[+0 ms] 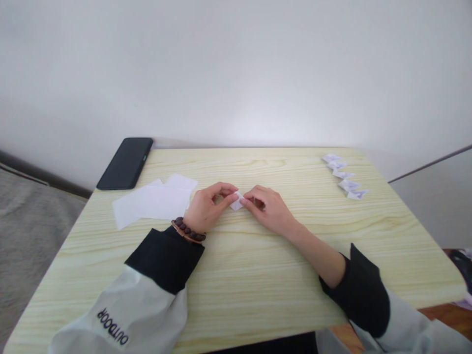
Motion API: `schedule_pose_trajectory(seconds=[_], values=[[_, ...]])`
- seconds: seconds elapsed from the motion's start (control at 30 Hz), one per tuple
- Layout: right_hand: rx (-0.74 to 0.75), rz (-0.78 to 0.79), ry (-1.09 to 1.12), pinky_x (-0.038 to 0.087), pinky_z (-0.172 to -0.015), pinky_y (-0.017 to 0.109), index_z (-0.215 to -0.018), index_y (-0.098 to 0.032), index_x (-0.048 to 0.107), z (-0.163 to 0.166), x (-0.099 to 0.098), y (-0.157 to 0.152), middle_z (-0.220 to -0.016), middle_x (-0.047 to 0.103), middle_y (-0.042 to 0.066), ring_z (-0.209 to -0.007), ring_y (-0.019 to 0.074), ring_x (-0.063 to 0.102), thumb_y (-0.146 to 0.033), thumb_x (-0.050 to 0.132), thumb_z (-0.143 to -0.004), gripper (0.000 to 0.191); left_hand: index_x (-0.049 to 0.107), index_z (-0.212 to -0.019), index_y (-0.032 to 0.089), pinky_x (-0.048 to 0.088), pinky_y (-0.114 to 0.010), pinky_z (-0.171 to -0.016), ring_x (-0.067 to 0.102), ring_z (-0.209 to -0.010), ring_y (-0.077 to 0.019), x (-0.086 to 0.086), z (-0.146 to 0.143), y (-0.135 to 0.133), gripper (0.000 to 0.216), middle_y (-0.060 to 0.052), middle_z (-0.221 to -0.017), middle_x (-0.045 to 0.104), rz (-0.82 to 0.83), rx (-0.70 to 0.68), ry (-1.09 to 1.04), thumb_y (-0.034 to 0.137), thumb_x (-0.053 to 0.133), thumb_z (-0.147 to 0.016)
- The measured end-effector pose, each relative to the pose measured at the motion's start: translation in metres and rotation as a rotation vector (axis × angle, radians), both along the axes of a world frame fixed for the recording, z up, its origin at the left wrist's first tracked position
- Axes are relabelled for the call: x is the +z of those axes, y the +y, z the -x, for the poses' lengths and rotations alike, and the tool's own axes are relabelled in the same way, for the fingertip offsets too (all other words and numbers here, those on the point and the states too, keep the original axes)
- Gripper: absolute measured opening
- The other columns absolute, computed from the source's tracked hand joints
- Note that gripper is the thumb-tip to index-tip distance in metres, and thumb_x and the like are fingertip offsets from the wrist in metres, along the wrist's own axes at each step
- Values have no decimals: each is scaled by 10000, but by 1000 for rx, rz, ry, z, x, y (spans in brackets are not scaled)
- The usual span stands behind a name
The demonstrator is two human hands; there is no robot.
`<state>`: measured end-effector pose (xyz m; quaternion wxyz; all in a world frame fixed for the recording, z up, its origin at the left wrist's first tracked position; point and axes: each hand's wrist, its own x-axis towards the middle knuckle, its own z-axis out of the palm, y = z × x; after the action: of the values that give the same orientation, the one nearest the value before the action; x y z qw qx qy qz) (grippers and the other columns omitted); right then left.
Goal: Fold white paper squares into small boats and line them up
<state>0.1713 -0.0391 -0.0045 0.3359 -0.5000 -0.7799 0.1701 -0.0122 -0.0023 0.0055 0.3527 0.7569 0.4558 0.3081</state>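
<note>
A small folded piece of white paper (237,202) is pinched between both hands over the middle of the table. My left hand (211,204), with a dark beaded bracelet at the wrist, grips its left edge between thumb and fingers. On the other edge my right hand (268,207) closes its thumb and fingertips. The fingers cover part of the paper's upper corners. Left of my left hand lie several flat white paper sheets (155,200), overlapping one another. Several small folded paper boats (348,185) stand in a slanting row at the far right.
A black phone-like device (125,164) lies at the table's back left corner. The light wood-grain table (250,275) meets a white wall (236,73) at its back edge. Dark items (460,265) show beyond the right edge.
</note>
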Motion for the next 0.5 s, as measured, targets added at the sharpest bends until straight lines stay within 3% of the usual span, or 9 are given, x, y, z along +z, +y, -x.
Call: schedule_pose_trajectory(seconds=[0.23,0.5], values=[[75,59,174,356,-553,216,-709,-164,613,0,3,-2,-630,543,-7,-558,83,468,-341,537,-867,249,704,-815,156,452,-254,-639,600,-669,-154,3,1,-2,308,-28,-756,714,40,5,-14,436,584,-767],[-9,197,299,295,-474,204,-641,-159,504,-1,5,-3,-552,450,-43,-488,61,382,-314,542,-849,262,705,-877,140,505,-242,-699,656,-770,-178,7,0,-1,333,-52,-846,733,187,2,-185,436,592,-774]])
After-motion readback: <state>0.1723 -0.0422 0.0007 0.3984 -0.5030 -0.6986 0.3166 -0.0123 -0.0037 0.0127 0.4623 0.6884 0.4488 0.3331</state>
